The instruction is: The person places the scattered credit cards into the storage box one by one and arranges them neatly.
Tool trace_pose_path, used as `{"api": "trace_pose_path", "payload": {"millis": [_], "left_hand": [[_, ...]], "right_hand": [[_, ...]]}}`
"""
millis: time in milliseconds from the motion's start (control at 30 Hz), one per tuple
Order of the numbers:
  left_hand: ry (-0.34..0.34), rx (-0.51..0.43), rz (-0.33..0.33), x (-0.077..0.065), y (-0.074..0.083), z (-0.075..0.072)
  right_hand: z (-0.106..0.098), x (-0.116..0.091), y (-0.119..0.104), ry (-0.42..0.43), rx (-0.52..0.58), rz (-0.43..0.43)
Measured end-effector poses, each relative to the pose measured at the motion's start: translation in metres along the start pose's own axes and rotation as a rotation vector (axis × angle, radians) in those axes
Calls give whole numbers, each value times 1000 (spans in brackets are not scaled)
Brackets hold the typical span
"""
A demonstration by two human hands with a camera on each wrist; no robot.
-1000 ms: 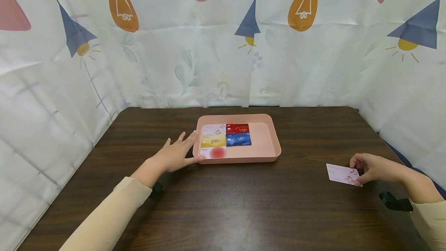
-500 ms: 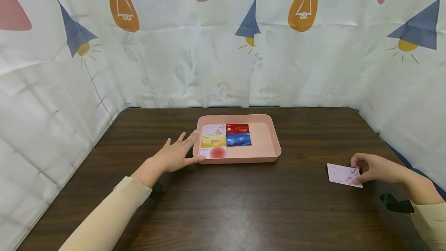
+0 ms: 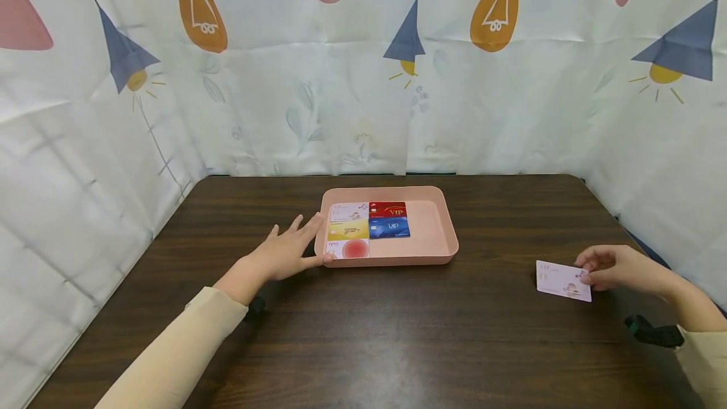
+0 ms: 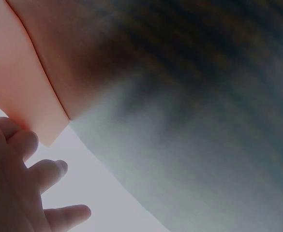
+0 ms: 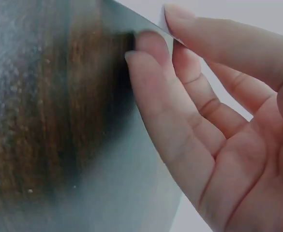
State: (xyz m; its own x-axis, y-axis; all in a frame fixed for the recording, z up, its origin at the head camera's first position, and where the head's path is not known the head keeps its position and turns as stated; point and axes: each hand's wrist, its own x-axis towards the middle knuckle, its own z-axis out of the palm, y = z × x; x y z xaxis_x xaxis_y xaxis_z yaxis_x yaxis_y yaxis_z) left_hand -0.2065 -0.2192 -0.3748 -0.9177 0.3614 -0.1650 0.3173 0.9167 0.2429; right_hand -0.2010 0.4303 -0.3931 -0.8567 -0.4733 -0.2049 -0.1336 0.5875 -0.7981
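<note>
My right hand point(image 3: 625, 270) pinches a pale pink VIP card point(image 3: 562, 281) by its right end, over the right side of the table. In the right wrist view the card's thin edge point(image 5: 143, 18) shows between thumb and fingers. Spread fingers of my left hand point(image 3: 281, 254) touch the left rim of a pink tray point(image 3: 434, 232). In the tray lie a pale VIP card point(image 3: 348, 211), a gold card point(image 3: 348, 230) and a white card with a red disc point(image 3: 354, 248) in a left column. Beside them sit a red VIP card point(image 3: 387, 209) and a blue VIP card point(image 3: 389, 227).
The dark wooden table point(image 3: 397, 333) extends around the tray and in front of both hands. A printed curtain point(image 3: 352, 93) hangs behind its far edge and along both sides. A dark strap point(image 3: 653, 333) is on the right wrist.
The right hand has lifted the pale pink card slightly off the table, with its near edge tilting up. The left hand and the tray have stayed in place.
</note>
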Motion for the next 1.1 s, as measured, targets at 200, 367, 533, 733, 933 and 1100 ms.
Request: {"api": "trace_pose_path", "payload": {"millis": [200,367,533,733,933,1100], "left_hand": [[-4,-6,-2,0,1,0],[0,1,4,0,1,0],[7,10,8,0,0,0],[10,12,9,-1,1,0],[17,21,12,0,0,1],[16,18,7,0,-1,2]], "right_hand": [[-3,-1,5,-21,168,114],[-1,-3,11,-34,322,86],[0,-2,15,3,393,67],[-1,5,6,82,379,80],[-4,14,-11,125,319,46],[-3,22,-25,145,309,27]]}}
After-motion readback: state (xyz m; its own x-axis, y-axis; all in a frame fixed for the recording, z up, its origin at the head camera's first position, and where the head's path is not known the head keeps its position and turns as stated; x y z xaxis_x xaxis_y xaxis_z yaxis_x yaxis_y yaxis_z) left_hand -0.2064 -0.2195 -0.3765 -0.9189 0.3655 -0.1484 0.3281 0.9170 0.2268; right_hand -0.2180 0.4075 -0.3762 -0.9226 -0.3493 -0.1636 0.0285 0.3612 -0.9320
